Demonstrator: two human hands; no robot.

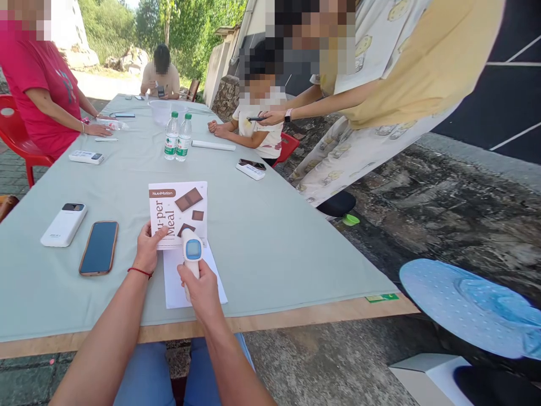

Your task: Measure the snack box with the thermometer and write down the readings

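My left hand (pixel 149 248) grips the lower left edge of a white box (pixel 190 197) printed with "NutriMotion" and pictures of chocolate pieces; its thumb lies on the front. Wrapped round the handle of a white infrared thermometer (pixel 193 249) is my right hand (pixel 203 282). The thermometer's blue-framed screen faces me, and its head overlaps the box's lower right part. Under both lies white paper (pixel 175 282) on the table. To the left of my left hand are a phone (pixel 98 248) in a brown case and a white power bank (pixel 64 224).
The table (pixel 296 248) has a pale green cloth. Farther off stand two water bottles (pixel 171 138), a plastic basin (pixel 158 111), a paper roll (pixel 213 145) and another white power bank (pixel 86 157). Several people are around the table. A blue hat (pixel 465 299) lies at the right.
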